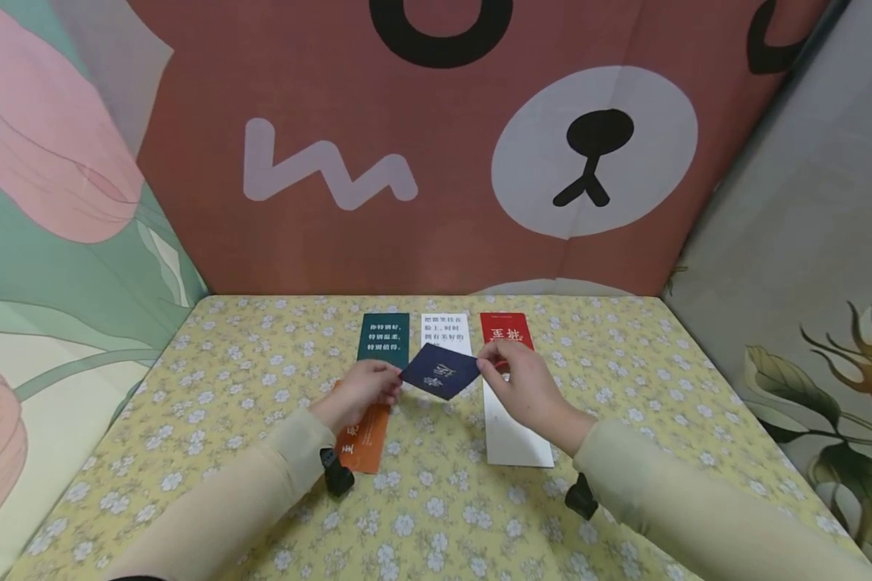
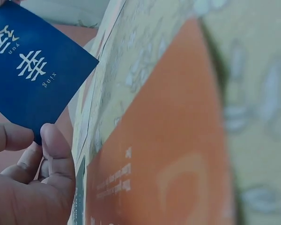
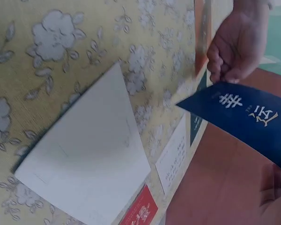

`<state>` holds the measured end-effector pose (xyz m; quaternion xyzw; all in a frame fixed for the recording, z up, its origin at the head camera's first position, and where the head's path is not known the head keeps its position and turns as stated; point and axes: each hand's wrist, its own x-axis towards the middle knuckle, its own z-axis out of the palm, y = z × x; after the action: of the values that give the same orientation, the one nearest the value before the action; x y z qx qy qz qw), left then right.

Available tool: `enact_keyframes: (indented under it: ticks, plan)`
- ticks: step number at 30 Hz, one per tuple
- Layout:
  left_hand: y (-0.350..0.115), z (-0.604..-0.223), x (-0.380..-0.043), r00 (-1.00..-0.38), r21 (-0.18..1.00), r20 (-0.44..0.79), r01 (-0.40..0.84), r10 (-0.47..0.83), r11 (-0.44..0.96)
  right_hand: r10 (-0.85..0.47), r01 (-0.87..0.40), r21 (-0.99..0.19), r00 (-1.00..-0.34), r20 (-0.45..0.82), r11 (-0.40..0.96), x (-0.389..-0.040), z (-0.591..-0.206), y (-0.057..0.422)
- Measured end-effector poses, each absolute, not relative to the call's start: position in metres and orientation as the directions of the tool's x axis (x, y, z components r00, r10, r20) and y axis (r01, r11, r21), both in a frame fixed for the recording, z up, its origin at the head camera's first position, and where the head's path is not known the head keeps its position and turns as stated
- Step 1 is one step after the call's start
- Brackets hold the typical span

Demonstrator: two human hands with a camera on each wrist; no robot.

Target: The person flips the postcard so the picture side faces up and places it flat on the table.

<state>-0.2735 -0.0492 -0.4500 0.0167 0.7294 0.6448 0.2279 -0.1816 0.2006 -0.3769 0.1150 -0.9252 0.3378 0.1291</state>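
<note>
A dark blue card (image 1: 440, 372) with light characters hangs above the table between both hands. My left hand (image 1: 364, 389) pinches one corner of it between thumb and fingers, seen closely in the left wrist view. The opposite corner is pinched by my right hand (image 1: 526, 386). Under the left forearm and hand lies an orange card (image 1: 369, 440), partly covered. Beneath the right hand are a white card (image 1: 519, 440) and, behind it, a red card (image 1: 501, 325). Farther back, a green card (image 1: 384, 335) and a white card with dark text (image 1: 446, 323) lie partly hidden by the blue card.
The table wears a yellow floral cloth (image 1: 211, 420). A reddish backdrop with a cartoon face (image 1: 436, 242) rises at its far edge. Patterned fabric panels stand at the left (image 1: 65, 242) and right (image 1: 785, 323). Black wrist devices (image 1: 337, 473) sit at both cuffs.
</note>
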Motion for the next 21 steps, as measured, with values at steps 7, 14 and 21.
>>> enact_keyframes:
  ticks: [7,14,21]
  plan:
    - [-0.052,-0.449,-0.258,-0.891,0.945,-0.292,-0.211,0.349,0.251,-0.052,-0.248,-0.636,-0.949,0.31,0.73,-0.19,-0.377,0.205]
    - [-0.052,-0.444,-0.247,-0.885,0.927,-0.286,-0.159,0.366,0.339,0.014,-0.217,-0.648,-0.944,0.331,0.73,-0.202,-0.385,0.213]
    - [-0.062,-0.445,-0.23,-0.852,0.946,-0.242,-0.1,0.464,0.309,0.024,-0.141,-0.666,-0.972,0.232,0.732,-0.214,-0.39,0.213]
